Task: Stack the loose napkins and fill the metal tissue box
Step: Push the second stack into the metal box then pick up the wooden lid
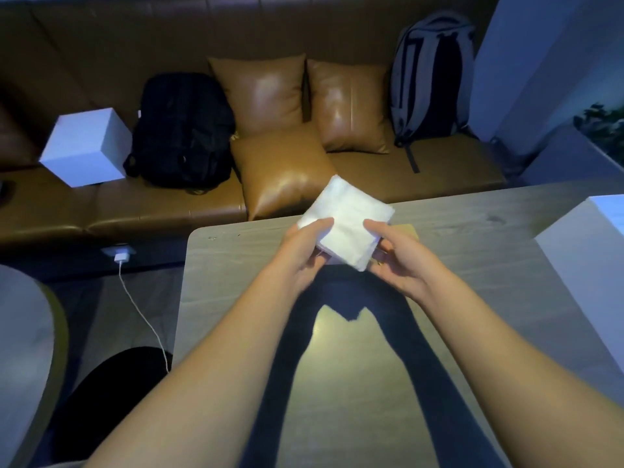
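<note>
A squared-up stack of white napkins (347, 219) is held tilted above the far part of the wooden table (337, 383). My left hand (304, 251) grips its left edge with the thumb on top. My right hand (395, 258) grips its right edge the same way. A small yellowish corner (410, 229) shows just behind the stack and my right hand; I cannot tell whether it belongs to the metal tissue box. The rest of it is hidden.
A white box (587, 265) stands at the table's right edge. Behind the table runs a brown sofa with cushions (283, 170), a black backpack (182, 130), a grey backpack (432, 79) and a white cube (84, 146). A charger cable (141, 312) hangs at the left.
</note>
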